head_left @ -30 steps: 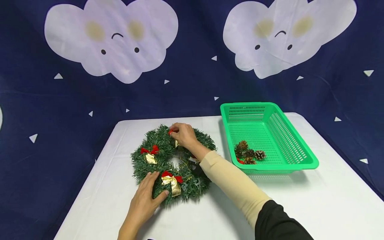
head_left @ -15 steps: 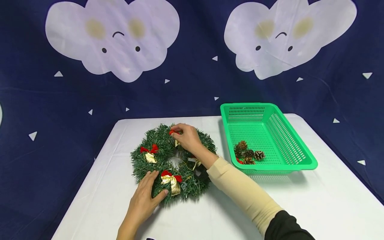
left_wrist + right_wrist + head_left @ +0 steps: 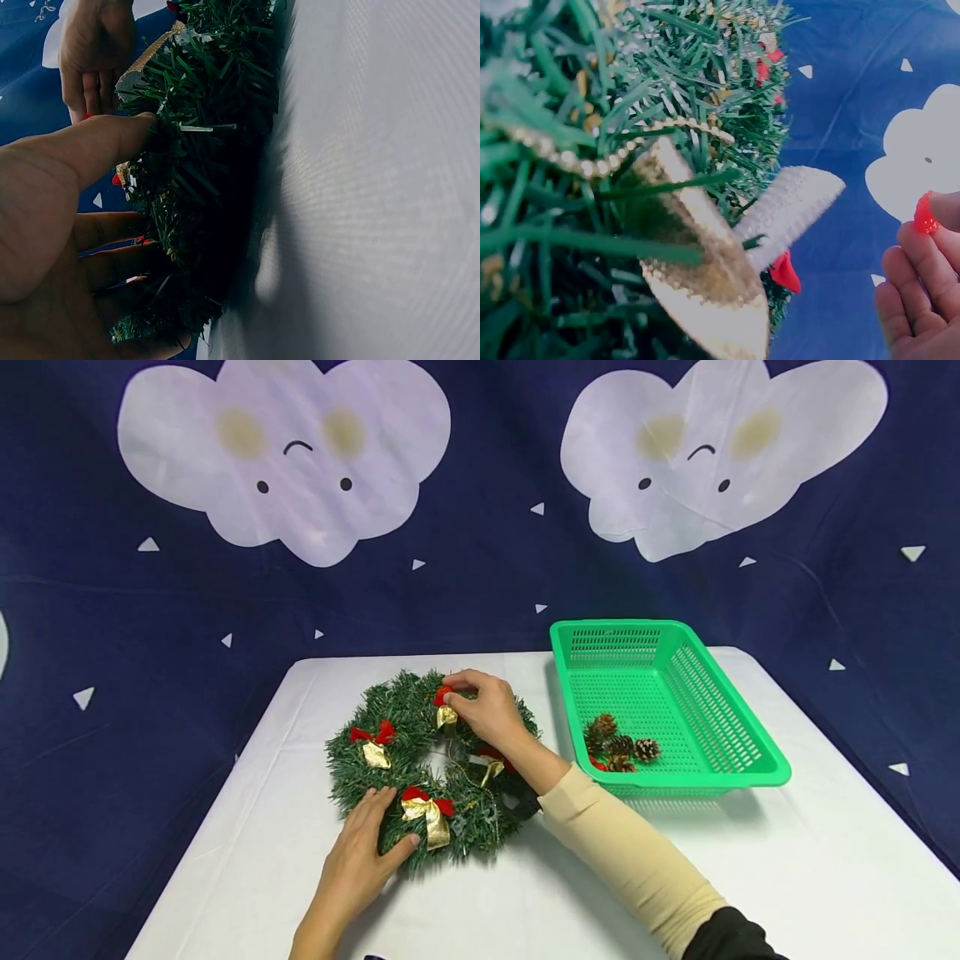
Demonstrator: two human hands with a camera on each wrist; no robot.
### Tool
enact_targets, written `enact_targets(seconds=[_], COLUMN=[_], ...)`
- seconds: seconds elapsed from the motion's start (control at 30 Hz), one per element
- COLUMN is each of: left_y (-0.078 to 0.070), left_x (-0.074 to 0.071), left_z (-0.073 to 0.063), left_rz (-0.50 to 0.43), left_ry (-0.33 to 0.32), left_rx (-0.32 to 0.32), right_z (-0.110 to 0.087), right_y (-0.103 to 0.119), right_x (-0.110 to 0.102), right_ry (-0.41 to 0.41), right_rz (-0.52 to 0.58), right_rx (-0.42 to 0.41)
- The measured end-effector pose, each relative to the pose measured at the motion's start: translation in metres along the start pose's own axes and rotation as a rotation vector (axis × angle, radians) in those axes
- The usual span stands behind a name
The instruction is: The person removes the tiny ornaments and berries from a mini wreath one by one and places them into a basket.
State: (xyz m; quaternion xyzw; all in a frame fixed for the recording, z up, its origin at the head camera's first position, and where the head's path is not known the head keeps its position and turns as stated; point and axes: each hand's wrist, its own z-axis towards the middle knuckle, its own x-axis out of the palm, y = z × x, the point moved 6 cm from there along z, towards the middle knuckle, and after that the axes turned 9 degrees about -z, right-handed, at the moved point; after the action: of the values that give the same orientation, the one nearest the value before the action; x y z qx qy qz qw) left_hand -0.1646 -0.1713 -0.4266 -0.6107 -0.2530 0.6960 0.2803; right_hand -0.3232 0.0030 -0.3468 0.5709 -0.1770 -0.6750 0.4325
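A green tinsel wreath (image 3: pixel 397 702) lies on the white table, decorated with several red-and-gold bows. My left hand (image 3: pixel 360 847) rests on its near left edge, thumb and fingers spread beside the front bow (image 3: pixel 427 814). In the left wrist view, the left thumb and fingers (image 3: pixel 97 146) lie along the wreath's side. Over the far right part of the ring, my right hand (image 3: pixel 491 714) pinches a small red bumpy berry ornament (image 3: pixel 925 214) between thumb and fingertips, just above the back bow (image 3: pixel 446 717). Another bow (image 3: pixel 495 770) sits partly under the right wrist.
A green plastic basket (image 3: pixel 723 693) stands at the right of the table. In its near left corner lie several pine cones (image 3: pixel 647 749) and a bit of red. A dark blue cloth with printed clouds (image 3: pixel 285 452) hangs behind the table.
My right hand has shifted a little to the right along the wreath, still pinching the red berry ornament, and the back bow shows more fully. The left hand keeps its place.
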Motion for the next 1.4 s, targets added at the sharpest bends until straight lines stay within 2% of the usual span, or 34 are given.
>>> enact_targets(seconds=[0.13,0.4,0.57,1.03,1.4], left_y=[0.0,-0.002,-0.002,-0.002,-0.002], left_x=[0.001,0.0,-0.001,-0.001,0.001], left_z=[0.0,0.001,0.001,0.001,0.0], left_rz=[-0.003,0.0,0.003,0.003,-0.001], left_ry=[0.008,0.014,0.016,0.018,0.023], left_rx=[-0.009,-0.015,-0.016,-0.02,-0.026], right_z=[-0.006,-0.018,-0.023,-0.041,-0.056], right_y=[-0.002,-0.011,-0.015,-0.038,-0.061], right_x=[-0.01,-0.035,-0.048,-0.083,-0.107], right_ry=[-0.033,-0.1,-0.114,-0.072,-0.099], right_rz=[0.045,0.128,0.181,0.097,0.038], right_rx=[-0.021,-0.012,-0.02,0.059,0.077])
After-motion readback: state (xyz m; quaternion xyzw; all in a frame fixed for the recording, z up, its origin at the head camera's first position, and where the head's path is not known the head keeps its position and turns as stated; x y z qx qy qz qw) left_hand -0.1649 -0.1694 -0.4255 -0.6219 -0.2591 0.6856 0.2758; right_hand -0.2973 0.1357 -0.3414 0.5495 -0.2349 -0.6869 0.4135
